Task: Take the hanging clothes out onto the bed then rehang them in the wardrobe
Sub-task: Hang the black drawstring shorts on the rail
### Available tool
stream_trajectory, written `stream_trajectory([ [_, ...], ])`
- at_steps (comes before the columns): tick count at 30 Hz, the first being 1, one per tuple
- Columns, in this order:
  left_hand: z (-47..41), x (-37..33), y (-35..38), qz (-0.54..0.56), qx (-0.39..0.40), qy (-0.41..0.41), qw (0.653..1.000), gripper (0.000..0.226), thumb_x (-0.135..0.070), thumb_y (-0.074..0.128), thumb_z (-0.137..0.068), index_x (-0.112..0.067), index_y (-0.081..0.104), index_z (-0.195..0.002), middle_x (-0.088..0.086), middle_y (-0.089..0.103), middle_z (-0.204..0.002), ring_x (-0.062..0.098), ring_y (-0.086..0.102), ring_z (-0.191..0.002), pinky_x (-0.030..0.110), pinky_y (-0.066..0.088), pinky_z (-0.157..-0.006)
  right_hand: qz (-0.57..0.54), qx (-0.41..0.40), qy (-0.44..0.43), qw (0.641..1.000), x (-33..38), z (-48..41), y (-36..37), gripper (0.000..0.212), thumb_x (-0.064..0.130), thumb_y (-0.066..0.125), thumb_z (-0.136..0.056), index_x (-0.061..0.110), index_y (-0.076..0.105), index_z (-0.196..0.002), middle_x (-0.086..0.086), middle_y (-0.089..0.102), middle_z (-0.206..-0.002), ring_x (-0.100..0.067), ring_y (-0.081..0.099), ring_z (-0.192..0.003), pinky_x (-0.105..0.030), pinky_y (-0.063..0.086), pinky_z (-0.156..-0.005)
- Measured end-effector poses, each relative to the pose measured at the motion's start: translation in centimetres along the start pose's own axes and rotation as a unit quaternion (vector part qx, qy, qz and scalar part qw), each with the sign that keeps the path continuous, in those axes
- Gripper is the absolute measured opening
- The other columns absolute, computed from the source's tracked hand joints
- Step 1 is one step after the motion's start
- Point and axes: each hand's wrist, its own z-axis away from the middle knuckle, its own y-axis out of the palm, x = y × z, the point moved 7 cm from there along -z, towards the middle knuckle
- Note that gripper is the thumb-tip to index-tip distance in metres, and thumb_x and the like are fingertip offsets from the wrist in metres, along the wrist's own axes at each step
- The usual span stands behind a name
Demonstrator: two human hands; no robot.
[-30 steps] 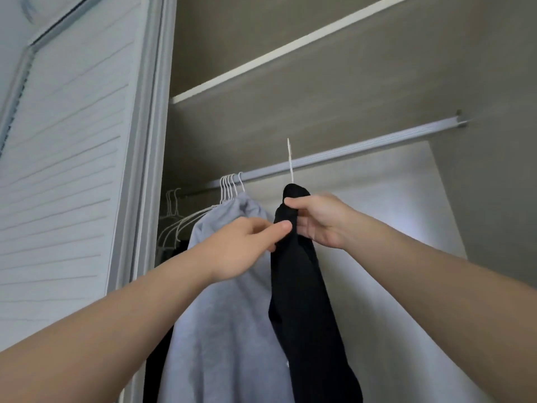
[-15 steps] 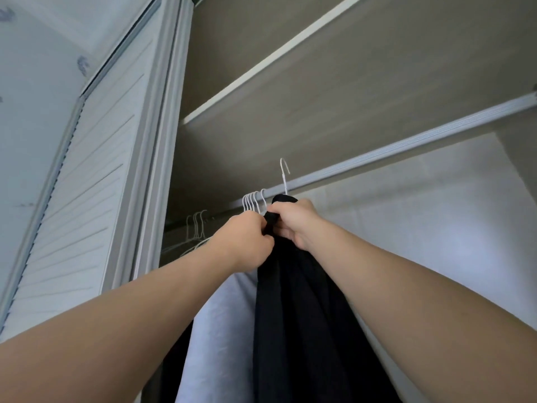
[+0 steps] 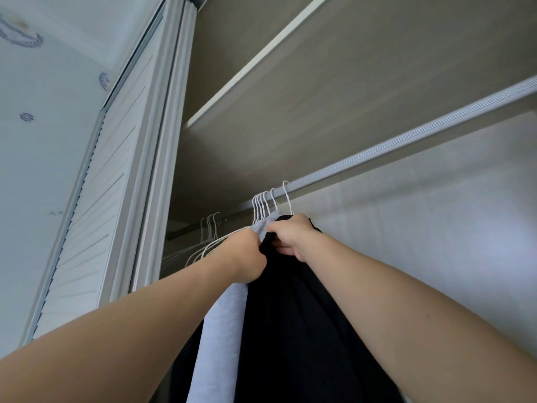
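Note:
A black garment [image 3: 302,321] hangs from a white wire hanger [image 3: 287,196] whose hook sits over the grey wardrobe rail [image 3: 406,141]. My right hand [image 3: 290,237] grips the top of the black garment at the hanger's neck. My left hand [image 3: 247,257] grips the same top from the left, its fingers hidden behind the cloth. A light grey garment [image 3: 220,330] hangs just left of the black one, pressed against it.
Several more white wire hangers [image 3: 261,206] crowd the rail left of my hands, with a few others [image 3: 209,225] further left. A shelf [image 3: 261,68] runs above the rail. The louvred wardrobe door [image 3: 96,213] stands at the left. The rail to the right is bare.
Both hands lifted the black garment up to the rail. Its hook, held free below the rail a second ago, now sits over the rail beside the other hangers.

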Motion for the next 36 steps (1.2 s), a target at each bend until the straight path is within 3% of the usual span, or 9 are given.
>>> stream_trajectory([
  [3, 0.0, 0.1, -0.1, -0.027, -0.017, 0.003, 0.999, 0.01, -0.008, 0.05, -0.092, -0.012, 0.058, -0.088, 0.002, 0.06, -0.078, 0.017, 0.057, -0.071, 0.022, 0.042, -0.057, 0.044, 0.027, -0.004, 0.999, -0.3, -0.1, -0.2, 0.025, 0.018, 0.067, -0.086, 0.007, 0.063, -0.108, -0.011, 0.07, -0.098, -0.022, 0.07, -0.081, -0.029, 0.055, -0.06],
  [6, 0.0, 1.0, -0.6, -0.045, -0.021, -0.021, 0.999, 0.015, -0.013, 0.051, -0.091, -0.006, 0.065, -0.095, 0.007, 0.065, -0.087, 0.024, 0.064, -0.084, 0.034, 0.053, -0.072, 0.252, -0.054, -0.141, 0.956, 1.9, -0.3, -2.1, 0.026, 0.04, 0.06, -0.09, 0.018, 0.057, -0.077, -0.001, 0.058, -0.079, -0.025, 0.058, -0.075, -0.03, 0.047, -0.063],
  [7, 0.1, 1.3, -0.8, -0.046, -0.022, -0.026, 0.998, 0.017, -0.013, 0.051, -0.09, -0.006, 0.065, -0.097, 0.008, 0.066, -0.09, 0.026, 0.065, -0.086, 0.037, 0.055, -0.076, 0.332, -0.112, -0.198, 0.915, 2.8, -0.1, -2.8, 0.029, 0.045, 0.054, -0.092, 0.019, 0.055, -0.079, -0.002, 0.056, -0.085, -0.027, 0.055, -0.084, -0.033, 0.046, -0.069],
  [9, 0.3, 1.5, -1.1, -0.057, -0.024, -0.023, 0.998, 0.017, -0.015, 0.051, -0.089, -0.01, 0.064, -0.097, 0.007, 0.066, -0.089, 0.025, 0.065, -0.084, 0.04, 0.056, -0.078, 0.405, -0.159, -0.246, 0.866, 3.2, 0.2, -3.2, 0.04, 0.051, 0.041, -0.095, 0.021, 0.055, -0.117, -0.005, 0.051, -0.122, -0.028, 0.046, -0.114, -0.042, 0.042, -0.089],
  [12, 0.7, 1.6, -1.5, -0.093, -0.03, -0.016, 0.995, 0.016, -0.022, 0.051, -0.091, -0.016, 0.062, -0.101, 0.002, 0.065, -0.09, 0.022, 0.064, -0.082, 0.04, 0.058, -0.079, 0.379, -0.042, -0.153, 0.912, 0.8, -0.9, -2.1, 0.067, 0.063, 0.023, -0.096, 0.028, 0.021, -0.153, 0.001, 0.023, -0.158, -0.029, 0.022, -0.143, -0.052, 0.028, -0.109],
  [14, 0.9, 2.0, -1.6, -0.115, -0.028, -0.014, 0.993, 0.018, -0.026, 0.052, -0.093, -0.019, 0.061, -0.107, 0.001, 0.066, -0.091, 0.02, 0.065, -0.083, 0.041, 0.059, -0.082, 0.361, 0.025, -0.124, 0.924, -0.6, -1.3, -0.8, 0.074, 0.068, 0.018, -0.094, 0.029, 0.009, -0.157, 0.006, 0.011, -0.164, -0.024, 0.009, -0.15, -0.055, 0.017, -0.116],
  [17, 1.0, 2.8, -1.8, -0.146, -0.007, -0.024, 0.989, 0.02, -0.028, 0.052, -0.098, -0.02, 0.06, -0.114, 0.002, 0.066, -0.094, 0.019, 0.066, -0.086, 0.041, 0.059, -0.086, 0.314, 0.061, -0.099, 0.942, -1.6, -1.5, 0.9, 0.083, 0.075, 0.02, -0.09, 0.03, 0.0, -0.157, -0.001, 0.009, -0.164, -0.025, 0.009, -0.151, -0.055, 0.012, -0.119],
  [29, 0.6, 5.4, -1.8, -0.235, -0.039, -0.058, 0.97, 0.006, -0.023, 0.051, -0.096, -0.021, 0.052, -0.102, -0.004, 0.055, -0.087, 0.019, 0.054, -0.086, 0.041, 0.045, -0.094, 0.265, 0.092, -0.068, 0.958, -2.9, -3.3, 3.9, 0.092, 0.081, 0.028, -0.084, 0.032, -0.002, -0.156, 0.001, 0.01, -0.165, -0.027, 0.013, -0.15, -0.052, 0.016, -0.119],
  [36, 3.6, 5.5, -2.5, -0.334, -0.112, 0.011, 0.936, 0.045, -0.044, 0.047, -0.096, -0.023, 0.049, -0.137, 0.003, 0.053, -0.135, 0.029, 0.044, -0.127, 0.043, 0.037, -0.103, 0.342, 0.041, -0.141, 0.928, -2.1, -0.8, 3.6, 0.078, 0.074, 0.016, -0.091, 0.033, 0.003, -0.156, 0.009, 0.001, -0.165, -0.02, 0.001, -0.151, -0.056, 0.007, -0.118],
])
